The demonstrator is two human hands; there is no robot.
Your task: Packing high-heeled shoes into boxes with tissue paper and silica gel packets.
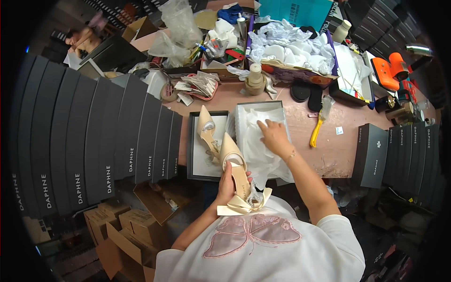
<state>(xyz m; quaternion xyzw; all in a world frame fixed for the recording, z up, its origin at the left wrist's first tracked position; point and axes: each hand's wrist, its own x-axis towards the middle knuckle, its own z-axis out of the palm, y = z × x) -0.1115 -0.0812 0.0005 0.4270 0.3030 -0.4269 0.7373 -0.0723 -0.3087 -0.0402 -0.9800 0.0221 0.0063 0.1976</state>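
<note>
My left hand (225, 188) is closed around a beige pointed-toe shoe (232, 154), held toe up close to my body. A cream ribbon bow (245, 203) and a strand of beads hang at the shoe's heel end. The matching shoe (206, 127) leans in a dark box part (190, 152) with a pale inside, on the left. Beside it stands a grey-rimmed shoebox part (283, 109) lined with white tissue paper (253, 150). Over that paper is my right hand (274, 137), fingers stretched out and apart, seemingly touching it and holding nothing.
Rows of dark shoeboxes (98, 141) stand at the left, others (371, 155) at the right. A yellow-handled brush (317, 129) lies right of the tissue. Farther back are a bottle (255, 77), black insole-shaped pieces (307, 94), a paper-filled box (293, 73) and an orange tape dispenser (385, 74).
</note>
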